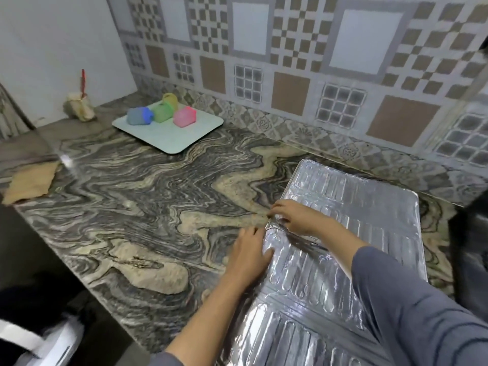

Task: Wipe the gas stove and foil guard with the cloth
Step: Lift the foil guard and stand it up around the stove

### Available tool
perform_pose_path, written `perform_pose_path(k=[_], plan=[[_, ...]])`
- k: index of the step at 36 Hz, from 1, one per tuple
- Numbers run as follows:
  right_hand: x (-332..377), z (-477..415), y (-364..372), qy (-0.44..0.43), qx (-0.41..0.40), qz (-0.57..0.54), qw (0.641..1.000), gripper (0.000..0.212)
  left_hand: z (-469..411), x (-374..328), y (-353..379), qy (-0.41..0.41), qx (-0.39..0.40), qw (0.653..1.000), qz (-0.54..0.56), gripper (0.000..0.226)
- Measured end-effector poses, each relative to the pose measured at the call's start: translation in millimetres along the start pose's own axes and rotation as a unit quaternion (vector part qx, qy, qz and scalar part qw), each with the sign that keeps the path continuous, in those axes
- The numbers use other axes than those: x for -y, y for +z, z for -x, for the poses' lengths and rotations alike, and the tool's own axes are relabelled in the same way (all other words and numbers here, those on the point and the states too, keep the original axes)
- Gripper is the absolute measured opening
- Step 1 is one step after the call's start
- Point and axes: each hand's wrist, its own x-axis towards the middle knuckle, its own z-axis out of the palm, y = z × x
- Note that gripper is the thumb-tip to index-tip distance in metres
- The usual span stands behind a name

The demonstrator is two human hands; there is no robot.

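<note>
Foil guard [343,233] lies unwiped on the surface [148,207]; right hand [293,217] pinches its crease while left hand [250,250] presses flat. Next is probably fetching the distant cloth [30,182].

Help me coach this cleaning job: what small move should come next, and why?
Probably reach the left hand to the tan cloth at the left edge of the counter: it and the right hand are on the foil guard, neither holding the cloth.

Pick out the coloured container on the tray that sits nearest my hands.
The pink one, at the tray's right end. The green, yellow and blue ones all sit farther left, more distant.
</note>
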Motion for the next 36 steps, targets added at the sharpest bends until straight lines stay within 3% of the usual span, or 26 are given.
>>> perform_pose_path(k=[8, 18, 27, 36], plan=[[-10.3, -15.7, -4.6, -0.033, -0.017, 0.022, 0.999, 0.008, -22.8, 0.7, 0.2, -0.012, 0.009, 0.999, 0.048, 0.042], [-4.5, -14.9, -21.8, -0.042, -0.023, 0.062, 0.997, 0.009, -37.1, -4.7, -13.0, -0.056, 0.045, 0.996, 0.046, 0.041], [25.2, 1.1, -77.3, -0.066, -0.132, 0.072, 0.986, 0.011, -32.4, -29.2, -67.5, -0.050, -0.074, 0.995, 0.047, 0.022], [64.1, 37.3, -150.1, -0.091, -0.270, 0.046, 0.958, 0.016, 7.3, -78.8, -151.4, 0.015, -0.201, 0.979, -0.014, 0.030]])
